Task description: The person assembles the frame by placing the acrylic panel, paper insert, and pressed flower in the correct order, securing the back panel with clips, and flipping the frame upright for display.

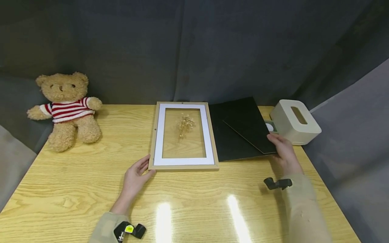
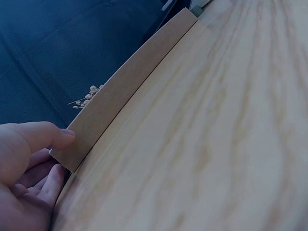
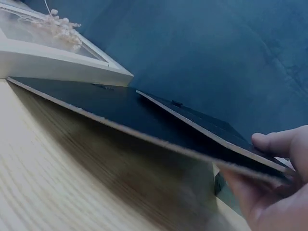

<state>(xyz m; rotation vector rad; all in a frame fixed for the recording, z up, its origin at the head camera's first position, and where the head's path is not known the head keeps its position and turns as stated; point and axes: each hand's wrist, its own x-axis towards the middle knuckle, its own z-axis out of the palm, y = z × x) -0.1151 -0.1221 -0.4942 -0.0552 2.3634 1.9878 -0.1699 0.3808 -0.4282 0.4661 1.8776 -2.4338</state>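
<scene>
Though the yellow label [image 1: 129, 229] blurs, the left hand [image 1: 134, 178] pinches a frame [image 1: 183, 167].

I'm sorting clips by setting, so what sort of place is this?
Probably a curtained-off tabletop arranged for recording rather than an ordinary room: dark cloth hangs right behind the wooden table, and a small black device is worn at each wrist.
</scene>
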